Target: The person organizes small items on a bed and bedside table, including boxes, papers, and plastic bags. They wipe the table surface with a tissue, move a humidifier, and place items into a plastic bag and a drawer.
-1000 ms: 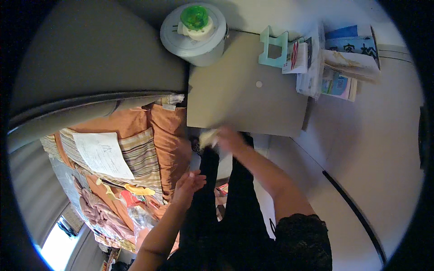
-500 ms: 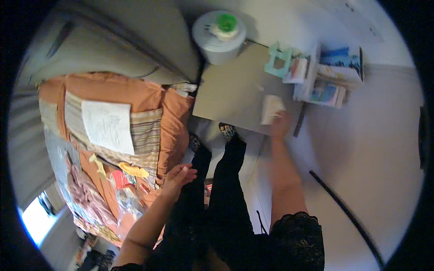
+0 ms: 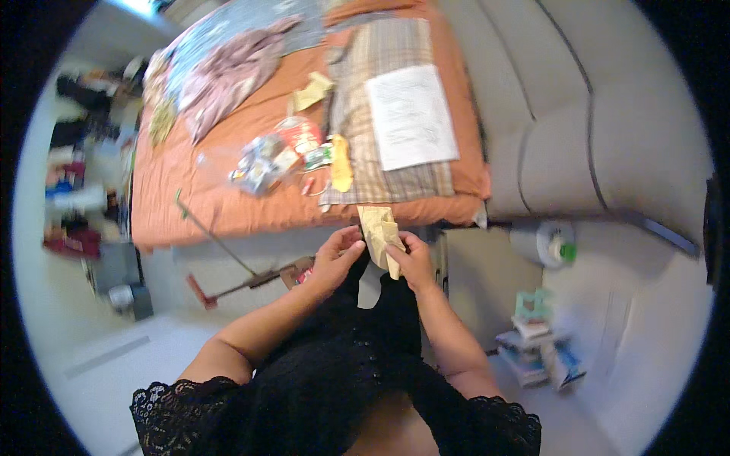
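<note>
My right hand (image 3: 414, 262) is closed around the lower part of a folded pale yellow cloth (image 3: 378, 232), which I hold upright over my lap, by the bed's edge. Thumb and fingers pinch it from the right. My left hand (image 3: 338, 257) is just beside the cloth's left side, fingers apart and curled a little, holding nothing. On the orange bed sheet (image 3: 228, 220) ahead lie two yellow pieces (image 3: 341, 163), a clear plastic bag (image 3: 258, 171) with things in it, and a round red-and-white pack (image 3: 300, 133).
A white printed sheet (image 3: 412, 114) lies on a striped plaid cloth (image 3: 350, 83). The padded grey headboard (image 3: 555, 114) is at the right. A beige tabletop (image 3: 475, 270), a white round container (image 3: 532, 243) and stacked books (image 3: 532, 353) stand lower right. A long-handled tool (image 3: 228, 289) is at the left.
My view has turned left from the tabletop towards the bed. My right hand has brought the pale folded cloth from over the tabletop to in front of me, near my left hand.
</note>
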Tool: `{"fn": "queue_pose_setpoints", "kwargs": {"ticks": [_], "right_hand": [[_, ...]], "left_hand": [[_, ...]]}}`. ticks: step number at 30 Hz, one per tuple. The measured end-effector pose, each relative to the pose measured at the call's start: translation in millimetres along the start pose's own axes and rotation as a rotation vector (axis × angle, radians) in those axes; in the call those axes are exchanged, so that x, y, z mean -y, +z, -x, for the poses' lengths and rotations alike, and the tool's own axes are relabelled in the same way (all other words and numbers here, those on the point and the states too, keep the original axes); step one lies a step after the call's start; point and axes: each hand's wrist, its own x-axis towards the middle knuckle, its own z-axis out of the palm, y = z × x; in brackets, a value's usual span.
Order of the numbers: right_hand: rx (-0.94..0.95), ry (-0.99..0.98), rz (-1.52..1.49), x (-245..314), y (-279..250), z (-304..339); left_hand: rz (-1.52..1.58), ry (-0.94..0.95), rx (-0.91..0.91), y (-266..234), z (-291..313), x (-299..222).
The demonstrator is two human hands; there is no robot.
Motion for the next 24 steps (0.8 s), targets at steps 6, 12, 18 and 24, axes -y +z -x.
{"fn": "queue_pose_setpoints", "kwargs": {"ticks": [6,12,18,24], "right_hand": [[0.586,0.286,0.116,37.4,107.8,27.5],[1.029,0.521,0.368,17.6,227.7,14.3],[1.275,0.427,0.82,-28.7,326.3,-20.6],[1.179,0.238,0.914,-76.1,400.5,-100.9]], "left_hand": [[0.602,-0.009,-0.092,-43.5,59.7,-15.9],[0.675,0.057,-0.596,-133.4,114.4,16.3],[0.797,-0.1,-0.985,-231.1,171.7,83.0],[1.241,0.014,-1.097,-303.0,175.4,116.0]]}}
